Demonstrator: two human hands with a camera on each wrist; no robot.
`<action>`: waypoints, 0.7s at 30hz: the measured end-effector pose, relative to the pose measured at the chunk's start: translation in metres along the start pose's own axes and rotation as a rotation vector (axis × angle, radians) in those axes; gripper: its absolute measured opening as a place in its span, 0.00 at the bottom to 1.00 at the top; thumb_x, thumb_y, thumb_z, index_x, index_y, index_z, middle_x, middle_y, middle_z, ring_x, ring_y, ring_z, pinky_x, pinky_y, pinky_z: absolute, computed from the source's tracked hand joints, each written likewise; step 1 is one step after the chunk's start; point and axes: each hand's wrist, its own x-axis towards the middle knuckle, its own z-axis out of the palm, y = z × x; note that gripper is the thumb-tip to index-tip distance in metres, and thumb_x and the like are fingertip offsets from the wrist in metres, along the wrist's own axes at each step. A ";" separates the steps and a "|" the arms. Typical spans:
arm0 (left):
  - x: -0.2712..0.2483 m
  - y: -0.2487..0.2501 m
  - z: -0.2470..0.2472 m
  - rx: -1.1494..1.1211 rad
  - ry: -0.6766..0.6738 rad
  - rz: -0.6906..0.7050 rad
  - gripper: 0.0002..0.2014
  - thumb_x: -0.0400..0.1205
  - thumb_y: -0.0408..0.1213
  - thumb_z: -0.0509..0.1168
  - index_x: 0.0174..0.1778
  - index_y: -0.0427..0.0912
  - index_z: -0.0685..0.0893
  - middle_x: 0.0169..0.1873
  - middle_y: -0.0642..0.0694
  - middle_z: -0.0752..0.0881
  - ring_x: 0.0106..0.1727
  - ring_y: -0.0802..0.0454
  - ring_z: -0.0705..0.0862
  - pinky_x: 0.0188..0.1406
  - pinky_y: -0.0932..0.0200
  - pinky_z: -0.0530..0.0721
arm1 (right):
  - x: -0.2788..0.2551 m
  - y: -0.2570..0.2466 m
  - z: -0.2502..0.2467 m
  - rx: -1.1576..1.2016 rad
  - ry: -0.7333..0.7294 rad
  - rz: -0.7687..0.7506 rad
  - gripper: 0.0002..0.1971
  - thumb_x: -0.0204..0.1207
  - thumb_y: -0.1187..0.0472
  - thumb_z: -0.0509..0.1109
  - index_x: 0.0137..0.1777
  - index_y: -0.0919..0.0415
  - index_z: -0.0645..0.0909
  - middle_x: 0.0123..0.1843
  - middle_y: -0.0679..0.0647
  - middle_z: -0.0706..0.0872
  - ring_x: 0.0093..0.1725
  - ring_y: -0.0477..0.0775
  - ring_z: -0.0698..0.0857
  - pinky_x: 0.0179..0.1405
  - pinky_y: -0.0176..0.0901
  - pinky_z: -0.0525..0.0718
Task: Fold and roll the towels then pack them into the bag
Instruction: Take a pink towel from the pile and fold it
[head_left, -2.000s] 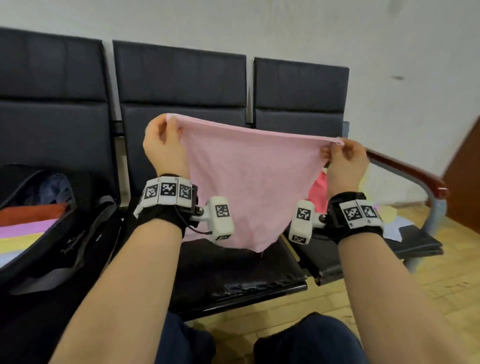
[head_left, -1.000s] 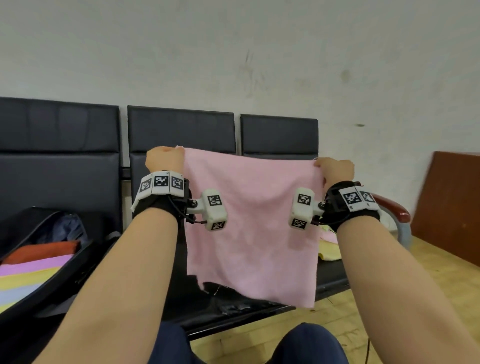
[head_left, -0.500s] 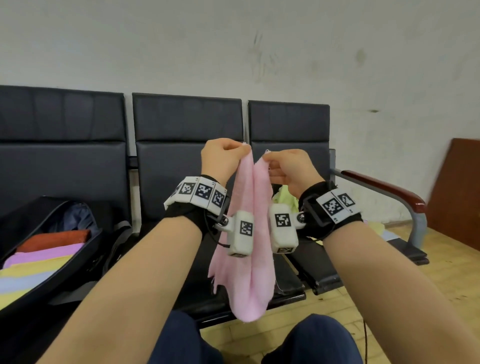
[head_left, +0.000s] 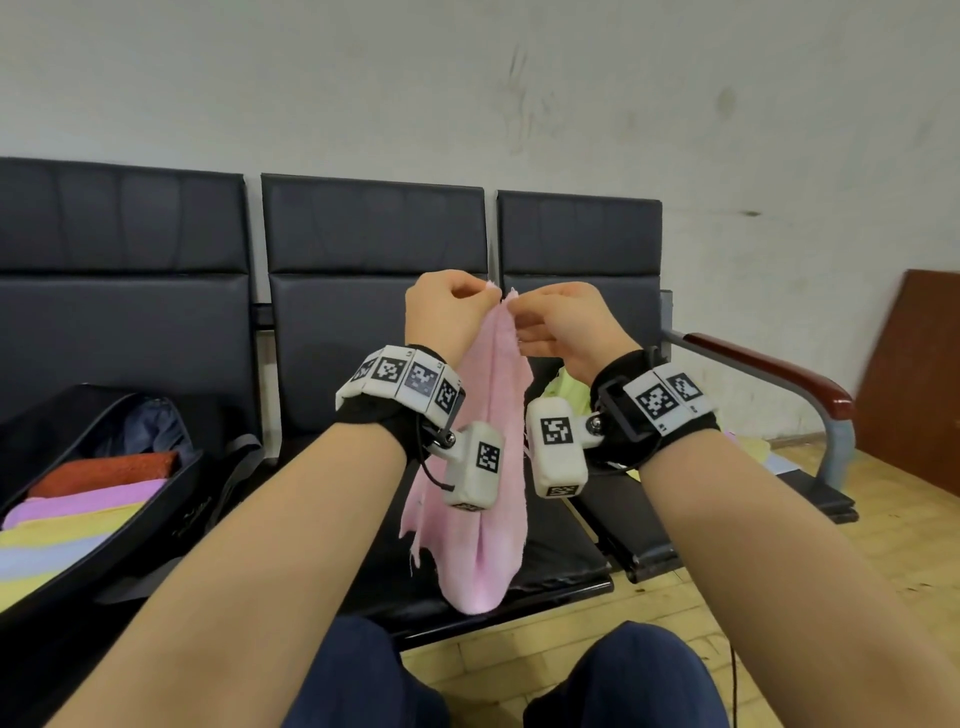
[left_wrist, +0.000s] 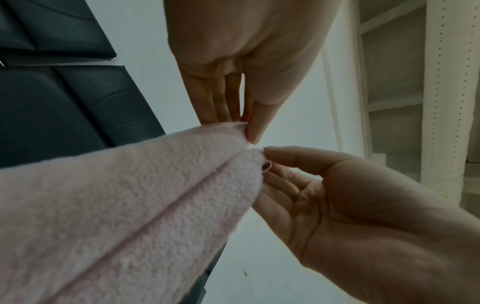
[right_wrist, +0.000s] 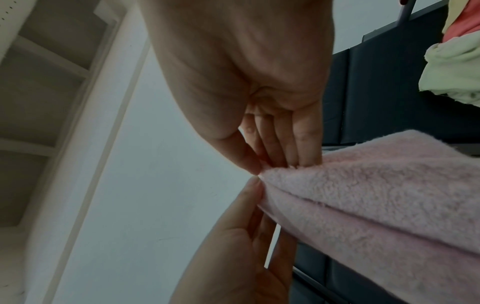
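Note:
A pink towel (head_left: 483, 519) hangs doubled in front of the middle seat, its two top corners brought together. My left hand (head_left: 480, 299) pinches one corner and my right hand (head_left: 522, 314) pinches the other, fingertips almost touching. In the left wrist view my left hand (left_wrist: 246, 131) grips the towel (left_wrist: 130, 205) between thumb and fingers. The right wrist view has my right hand (right_wrist: 262, 168) pinching the towel (right_wrist: 376, 195) in the same way. The open black bag (head_left: 130, 525) on the left seat holds several rolled towels (head_left: 88, 499).
A row of black seats (head_left: 374, 322) stands against a white wall. Loose towels, a yellow-green one (head_left: 569, 387) among them, lie on the right seat by a red-topped armrest (head_left: 779, 374). My knees (head_left: 639, 670) are below, over a wooden floor.
The towel was held spread wide; my hands swung together, bringing its top corners face to face so it now hangs doubled. In the last half second the hands closed the small remaining gap.

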 end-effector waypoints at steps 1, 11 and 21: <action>0.000 -0.002 0.000 -0.005 -0.013 0.001 0.04 0.77 0.39 0.72 0.43 0.45 0.91 0.32 0.59 0.86 0.38 0.66 0.83 0.39 0.74 0.76 | 0.000 0.000 0.000 -0.004 -0.006 -0.003 0.08 0.76 0.68 0.70 0.52 0.72 0.85 0.50 0.70 0.89 0.43 0.59 0.89 0.47 0.51 0.90; 0.002 -0.006 0.000 -0.006 -0.248 -0.013 0.09 0.80 0.38 0.69 0.51 0.39 0.91 0.41 0.47 0.89 0.44 0.58 0.84 0.46 0.67 0.80 | 0.002 0.001 0.003 0.022 -0.004 0.034 0.10 0.76 0.73 0.65 0.54 0.75 0.84 0.47 0.69 0.89 0.46 0.64 0.91 0.47 0.52 0.91; 0.002 -0.010 0.011 0.085 -0.244 0.056 0.13 0.72 0.36 0.76 0.48 0.43 0.80 0.40 0.56 0.81 0.38 0.65 0.78 0.30 0.81 0.73 | -0.005 -0.007 -0.004 0.077 -0.190 0.101 0.29 0.68 0.86 0.44 0.63 0.81 0.79 0.68 0.72 0.79 0.66 0.67 0.81 0.69 0.57 0.80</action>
